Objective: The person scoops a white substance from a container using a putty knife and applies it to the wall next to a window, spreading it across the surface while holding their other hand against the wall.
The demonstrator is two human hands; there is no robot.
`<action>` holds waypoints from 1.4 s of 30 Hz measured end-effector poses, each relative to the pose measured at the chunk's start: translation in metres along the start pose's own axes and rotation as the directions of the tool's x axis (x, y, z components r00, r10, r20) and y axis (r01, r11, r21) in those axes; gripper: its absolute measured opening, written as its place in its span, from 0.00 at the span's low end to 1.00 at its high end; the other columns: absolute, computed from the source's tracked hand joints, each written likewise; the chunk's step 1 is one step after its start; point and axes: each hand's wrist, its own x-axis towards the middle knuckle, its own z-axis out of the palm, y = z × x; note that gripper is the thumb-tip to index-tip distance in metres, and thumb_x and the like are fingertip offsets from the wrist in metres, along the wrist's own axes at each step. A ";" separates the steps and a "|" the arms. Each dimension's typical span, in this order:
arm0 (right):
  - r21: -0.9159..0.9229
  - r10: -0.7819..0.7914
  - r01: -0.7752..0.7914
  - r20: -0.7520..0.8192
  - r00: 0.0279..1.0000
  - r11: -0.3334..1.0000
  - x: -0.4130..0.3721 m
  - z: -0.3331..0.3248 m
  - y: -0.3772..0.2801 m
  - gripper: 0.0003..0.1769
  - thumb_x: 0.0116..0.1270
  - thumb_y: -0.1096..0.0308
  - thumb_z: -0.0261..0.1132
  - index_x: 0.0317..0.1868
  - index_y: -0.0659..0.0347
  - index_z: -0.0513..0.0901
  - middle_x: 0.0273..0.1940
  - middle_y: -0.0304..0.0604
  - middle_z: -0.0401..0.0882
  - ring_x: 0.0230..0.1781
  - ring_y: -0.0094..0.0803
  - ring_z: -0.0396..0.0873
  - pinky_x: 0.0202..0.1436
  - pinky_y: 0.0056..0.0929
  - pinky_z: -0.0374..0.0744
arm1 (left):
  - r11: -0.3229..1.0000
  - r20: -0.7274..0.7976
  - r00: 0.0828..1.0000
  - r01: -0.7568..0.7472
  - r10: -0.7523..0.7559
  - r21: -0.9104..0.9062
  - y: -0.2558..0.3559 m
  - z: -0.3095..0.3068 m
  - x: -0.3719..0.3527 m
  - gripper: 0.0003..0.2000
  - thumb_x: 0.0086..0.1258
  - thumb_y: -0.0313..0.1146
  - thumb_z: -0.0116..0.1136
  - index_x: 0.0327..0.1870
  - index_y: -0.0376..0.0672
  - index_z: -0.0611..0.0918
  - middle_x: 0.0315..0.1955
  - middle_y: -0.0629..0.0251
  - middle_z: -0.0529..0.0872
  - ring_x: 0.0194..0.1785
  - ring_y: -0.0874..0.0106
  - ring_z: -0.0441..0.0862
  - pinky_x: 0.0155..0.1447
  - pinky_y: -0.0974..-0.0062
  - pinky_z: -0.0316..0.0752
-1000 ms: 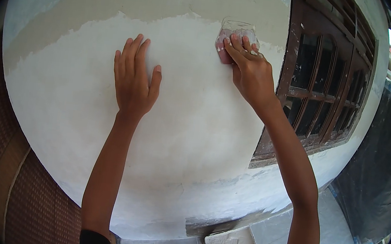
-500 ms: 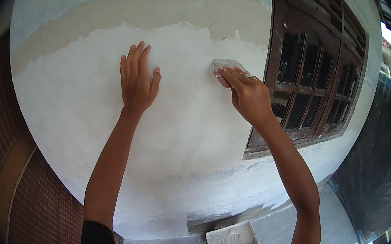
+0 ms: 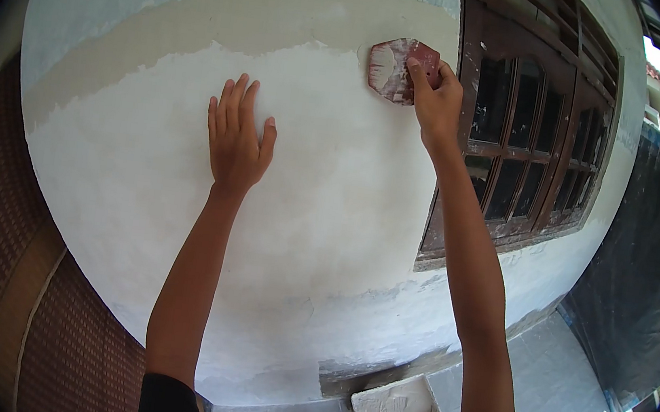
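My right hand [image 3: 438, 104] grips a dark red, roughly hexagonal plaster scraper [image 3: 394, 68] smeared with white paste, thumb on its near face. The scraper is at the wall beside the window frame, over the edge between the white coat and the beige band; whether its far edge touches is hard to tell. My left hand [image 3: 239, 135] lies flat on the white-coated wall [image 3: 309, 171], fingers stretched upward and thumb apart, holding nothing. Above the white coat runs a beige band, with pale bluish paint higher up.
A brown wooden window [image 3: 523, 122] with glass panes borders the wall on the right. On the grey floor [image 3: 487, 403] below stands a tray [image 3: 396, 411] of whitish paste. Woven panels [image 3: 83, 333] flank the left; a dark sheet [image 3: 636, 273] hangs at the right.
My right hand has moved up the wall with the scraper, which has turned from nearly flat on the wall to show its broad face. My left hand stays in place on the wall.
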 end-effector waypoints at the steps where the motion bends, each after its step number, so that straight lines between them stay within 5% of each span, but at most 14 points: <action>1: -0.029 -0.010 0.011 0.011 1.000 1.000 0.004 0.002 0.002 0.19 0.69 0.62 0.70 0.51 0.69 0.83 0.38 0.44 0.87 0.35 0.23 0.82 0.41 0.26 0.80 | 1.000 0.000 1.000 0.002 -0.002 0.002 0.000 0.000 0.001 0.28 0.73 0.33 0.52 0.74 0.42 0.65 0.76 0.61 0.63 0.81 0.60 0.55 0.82 0.51 0.45; 9: -0.101 -0.051 0.059 0.080 0.995 0.993 0.009 0.014 0.005 0.21 0.69 0.61 0.70 0.54 0.70 0.82 0.41 0.47 0.88 0.40 0.28 0.84 0.47 0.28 0.81 | 1.000 -0.012 1.000 -0.007 0.007 0.002 -0.001 0.002 0.000 0.28 0.73 0.34 0.52 0.74 0.42 0.65 0.75 0.61 0.64 0.80 0.60 0.55 0.82 0.50 0.45; 20: -0.374 -0.063 0.030 -0.076 0.995 0.927 0.010 0.008 -0.012 0.24 0.66 0.57 0.71 0.54 0.68 0.83 0.44 0.53 0.88 0.45 0.41 0.87 0.54 0.35 0.81 | 1.000 -0.014 1.000 -0.009 0.009 0.015 -0.001 0.001 -0.001 0.28 0.72 0.33 0.52 0.74 0.43 0.66 0.75 0.61 0.63 0.81 0.59 0.55 0.82 0.50 0.45; 31: -0.375 -0.059 -0.038 -0.244 0.968 0.926 0.036 -0.040 0.020 0.22 0.66 0.59 0.71 0.51 0.68 0.84 0.43 0.51 0.88 0.43 0.39 0.87 0.51 0.35 0.81 | 0.999 -0.029 1.000 -0.008 0.010 0.049 0.000 0.002 0.000 0.27 0.73 0.35 0.51 0.73 0.41 0.68 0.74 0.59 0.67 0.79 0.59 0.58 0.82 0.51 0.47; 35: -0.067 -0.003 -0.013 -0.239 0.971 0.998 0.030 -0.047 0.008 0.21 0.67 0.59 0.71 0.50 0.70 0.83 0.38 0.46 0.87 0.37 0.31 0.83 0.47 0.31 0.80 | 0.999 -0.025 1.000 -0.013 0.014 0.037 0.000 0.003 -0.001 0.28 0.72 0.33 0.52 0.74 0.42 0.66 0.75 0.60 0.65 0.80 0.58 0.56 0.81 0.49 0.46; 38: -0.236 -0.185 0.148 -0.139 0.973 0.960 0.028 -0.023 0.011 0.23 0.67 0.59 0.72 0.52 0.70 0.83 0.40 0.49 0.88 0.39 0.33 0.86 0.49 0.32 0.81 | 0.999 -0.026 1.000 -0.016 0.017 0.037 0.002 0.002 0.000 0.27 0.73 0.33 0.52 0.74 0.42 0.66 0.75 0.60 0.65 0.80 0.58 0.56 0.81 0.49 0.46; 42: -0.182 -0.136 0.129 -0.028 0.990 0.975 0.020 0.007 -0.007 0.23 0.67 0.59 0.72 0.52 0.70 0.83 0.41 0.51 0.88 0.41 0.35 0.87 0.50 0.33 0.81 | 0.999 -0.021 1.000 -0.018 0.019 0.045 0.001 0.002 0.000 0.28 0.73 0.33 0.52 0.74 0.42 0.66 0.75 0.59 0.65 0.80 0.58 0.56 0.81 0.49 0.46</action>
